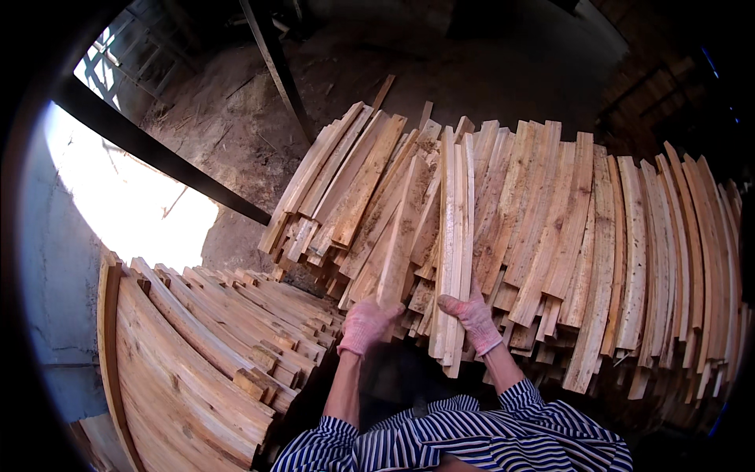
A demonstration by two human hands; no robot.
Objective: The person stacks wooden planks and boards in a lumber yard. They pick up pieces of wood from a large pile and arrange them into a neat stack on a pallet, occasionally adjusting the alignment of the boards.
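Seemingly gathering — grasping near end of slat [403, 232] with left hand [369, 324], clasping bundle [450, 259] with right hand [474, 316] — probably needing slat brought alongside next.

The dusty brown floor [197, 118] bears thin scraps [241, 86]; the plank stack's [562, 228] support is hidden.

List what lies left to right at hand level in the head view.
Bluish wall, lower-left wood stack, left gloved hand, upright bundle of pale strips, right gloved hand, boards on the big pile's right side.
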